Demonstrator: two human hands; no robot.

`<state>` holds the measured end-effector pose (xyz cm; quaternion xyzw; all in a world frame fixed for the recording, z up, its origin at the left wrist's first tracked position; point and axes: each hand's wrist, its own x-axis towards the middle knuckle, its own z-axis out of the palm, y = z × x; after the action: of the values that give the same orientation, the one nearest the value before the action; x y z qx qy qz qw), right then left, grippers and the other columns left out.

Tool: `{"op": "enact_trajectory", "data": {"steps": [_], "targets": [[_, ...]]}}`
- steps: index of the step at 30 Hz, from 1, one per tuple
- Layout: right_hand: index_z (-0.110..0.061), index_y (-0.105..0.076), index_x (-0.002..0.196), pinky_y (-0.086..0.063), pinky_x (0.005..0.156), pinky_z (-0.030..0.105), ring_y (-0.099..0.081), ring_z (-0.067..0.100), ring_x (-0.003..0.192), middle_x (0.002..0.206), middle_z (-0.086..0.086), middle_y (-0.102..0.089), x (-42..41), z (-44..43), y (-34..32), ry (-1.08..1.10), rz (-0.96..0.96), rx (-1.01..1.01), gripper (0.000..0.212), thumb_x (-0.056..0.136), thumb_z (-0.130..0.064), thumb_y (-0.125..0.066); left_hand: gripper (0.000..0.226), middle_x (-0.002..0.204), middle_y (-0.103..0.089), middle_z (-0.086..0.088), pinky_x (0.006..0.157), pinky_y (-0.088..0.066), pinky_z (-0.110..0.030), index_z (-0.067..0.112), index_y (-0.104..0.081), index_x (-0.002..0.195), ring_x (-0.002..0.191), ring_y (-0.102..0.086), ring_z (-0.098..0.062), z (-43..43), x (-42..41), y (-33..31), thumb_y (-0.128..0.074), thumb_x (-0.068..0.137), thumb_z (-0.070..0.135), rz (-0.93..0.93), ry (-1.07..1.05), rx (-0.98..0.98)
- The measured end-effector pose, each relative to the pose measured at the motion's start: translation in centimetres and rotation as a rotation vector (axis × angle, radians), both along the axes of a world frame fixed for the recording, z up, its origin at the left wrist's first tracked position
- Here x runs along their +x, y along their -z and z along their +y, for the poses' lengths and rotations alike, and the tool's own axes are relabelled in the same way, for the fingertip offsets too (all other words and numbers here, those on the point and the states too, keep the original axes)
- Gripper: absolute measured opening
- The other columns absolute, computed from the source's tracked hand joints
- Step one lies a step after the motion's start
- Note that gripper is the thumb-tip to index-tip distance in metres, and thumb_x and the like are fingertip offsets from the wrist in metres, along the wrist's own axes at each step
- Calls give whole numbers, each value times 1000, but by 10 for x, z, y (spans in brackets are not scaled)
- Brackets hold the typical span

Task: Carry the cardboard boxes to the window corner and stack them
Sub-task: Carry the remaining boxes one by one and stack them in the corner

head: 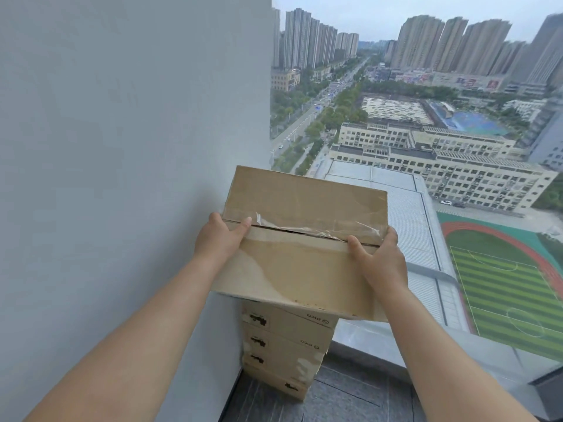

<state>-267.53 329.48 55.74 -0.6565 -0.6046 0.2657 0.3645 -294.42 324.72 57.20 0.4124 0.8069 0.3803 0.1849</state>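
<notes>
Stacking step, I judge: left grip and right grip clasp opposite sides of the box, thumbs on top, over the corner stack by the window; next, square it with the stack and lower

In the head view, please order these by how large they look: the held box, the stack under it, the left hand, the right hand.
1. held box
2. stack, partly hidden and farther away, so unsure
3. left hand and right hand: look alike, not ranked
</notes>
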Motion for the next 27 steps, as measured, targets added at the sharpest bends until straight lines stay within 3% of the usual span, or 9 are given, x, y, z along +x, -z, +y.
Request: {"op": "enact_trajectory", "data": {"steps": [11,21,27], "targets": [[-15,-17,147,-39,97,39,-43,31,128,144,9,-41,-15,93,13,79,-71,-188,85,83,-53,-58,64,121,-57,-12,85,-43,-36,4,-46,121,111,-54,-31,127,-25,16,-54,84,55,55,95,-167],[-19,-15,148,-41,92,38,-47,31,123,140,10,-46,-22,125,18,80,-112,-297,84,84,-50,-59,63,116,-62,-10,78,-43,-32,9,-53,119,104,-58,-30,165,-43,34,-53,82,59,55,159,-265],[-15,-9,149,-36,99,37,-38,31,132,148,10,-36,-14,121,11,56,-109,-347,85,87,-46,-58,69,132,-52,-11,92,-40,-35,7,-40,133,120,-50,-30,158,-42,23,-52,85,56,83,243,-319]]}}
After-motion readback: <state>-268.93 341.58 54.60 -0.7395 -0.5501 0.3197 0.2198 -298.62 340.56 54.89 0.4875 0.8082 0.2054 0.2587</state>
